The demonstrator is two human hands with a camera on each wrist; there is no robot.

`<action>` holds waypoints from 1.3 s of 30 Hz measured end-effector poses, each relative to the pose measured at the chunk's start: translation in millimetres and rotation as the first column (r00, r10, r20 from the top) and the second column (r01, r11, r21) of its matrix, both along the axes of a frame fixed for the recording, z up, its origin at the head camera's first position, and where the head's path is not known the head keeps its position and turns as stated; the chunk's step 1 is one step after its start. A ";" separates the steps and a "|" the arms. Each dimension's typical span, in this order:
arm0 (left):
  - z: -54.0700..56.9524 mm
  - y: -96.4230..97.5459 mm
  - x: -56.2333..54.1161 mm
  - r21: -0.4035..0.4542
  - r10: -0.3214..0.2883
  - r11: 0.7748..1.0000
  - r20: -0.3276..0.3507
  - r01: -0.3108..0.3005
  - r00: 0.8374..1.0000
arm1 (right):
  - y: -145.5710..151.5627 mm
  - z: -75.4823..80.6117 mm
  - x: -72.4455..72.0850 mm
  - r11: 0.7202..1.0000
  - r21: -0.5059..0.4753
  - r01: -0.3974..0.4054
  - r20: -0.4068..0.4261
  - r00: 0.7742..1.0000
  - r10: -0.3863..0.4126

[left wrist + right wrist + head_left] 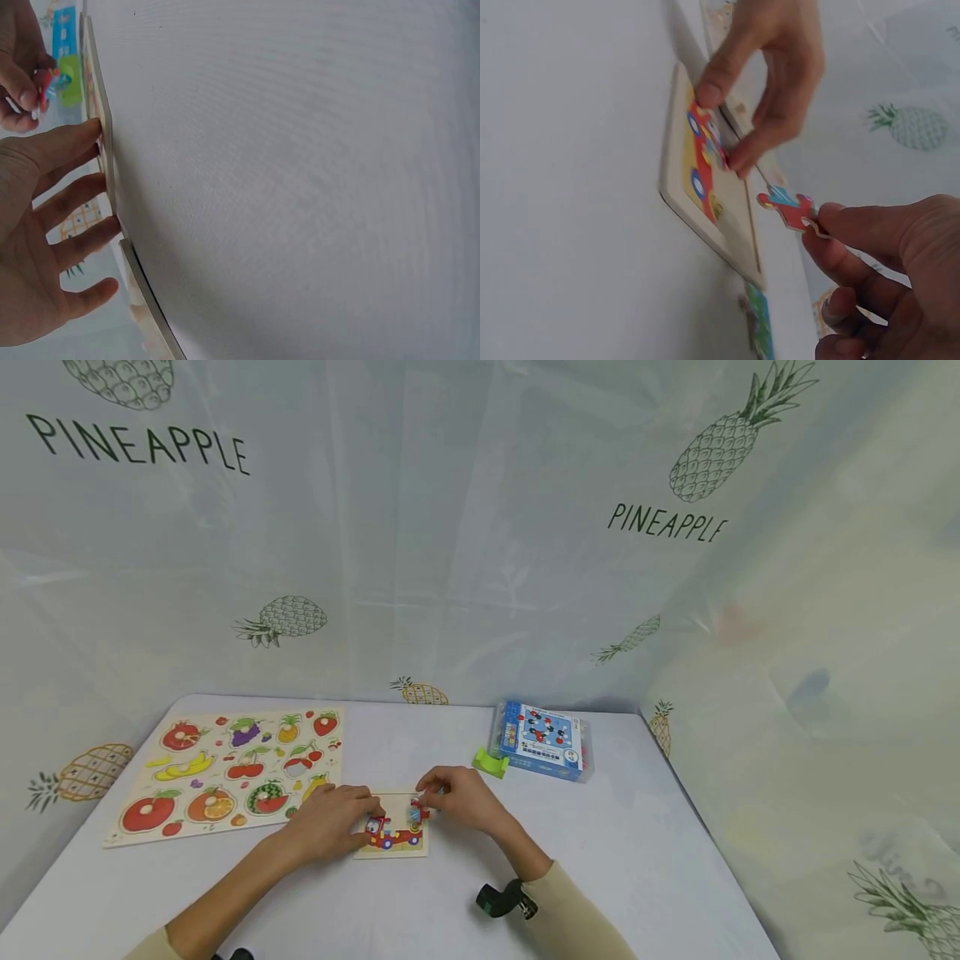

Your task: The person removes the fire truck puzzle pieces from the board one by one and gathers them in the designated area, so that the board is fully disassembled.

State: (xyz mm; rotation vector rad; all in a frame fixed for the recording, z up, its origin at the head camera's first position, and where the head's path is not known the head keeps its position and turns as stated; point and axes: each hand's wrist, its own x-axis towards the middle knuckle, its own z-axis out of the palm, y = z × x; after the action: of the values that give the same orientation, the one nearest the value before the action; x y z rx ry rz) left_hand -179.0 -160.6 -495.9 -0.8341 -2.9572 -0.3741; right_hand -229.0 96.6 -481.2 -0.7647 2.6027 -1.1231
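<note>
My right hand (461,797) pinches a red and blue jigsaw piece (786,211) between thumb and fingers, above the right part of a small wooden puzzle board (390,853). On the board lies a partly assembled red truck picture (701,161), its wheels along the bottom and bare wood above. My left hand (330,822) rests at the board's left side. In the right wrist view its thumb and a finger touch the truck's front end. Fairly straight fingers (79,196) meet the board's edge in the left wrist view.
A large fruit puzzle board (157,768) lies at the left, close to the small board. Behind on the right are a blue and white box (551,739) with a molecule picture and a light green plastic piece (491,763). Pineapple-print curtain surrounds the white table (615,860).
</note>
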 end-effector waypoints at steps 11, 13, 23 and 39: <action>2.9 0.2 0.6 0.017 -0.013 1.000 -0.009 0.013 1.000 | 30.5 3.3 -7.2 0.998 0.055 0.037 0.052 0.998 -0.040; 3.0 0.1 0.3 0.020 -0.020 1.000 -0.014 0.020 1.000 | 34.7 0.6 -7.3 0.997 0.067 0.045 0.070 0.996 -0.049; 1.8 -0.4 1.5 0.032 -0.016 0.999 -0.001 0.016 1.000 | 46.5 -9.7 -4.8 0.994 0.082 0.077 0.075 0.994 -0.084; 1.7 -0.4 2.4 0.033 -0.017 0.999 -0.012 0.018 1.000 | 44.9 -15.1 -5.3 0.988 0.130 0.086 0.044 0.995 -0.092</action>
State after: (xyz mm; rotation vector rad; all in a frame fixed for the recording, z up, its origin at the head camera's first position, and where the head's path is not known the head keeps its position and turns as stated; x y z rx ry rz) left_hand -176.6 -161.0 -494.2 -0.8563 -2.9269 -0.4160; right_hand -234.4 141.5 -496.3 -0.5912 2.6594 -0.9726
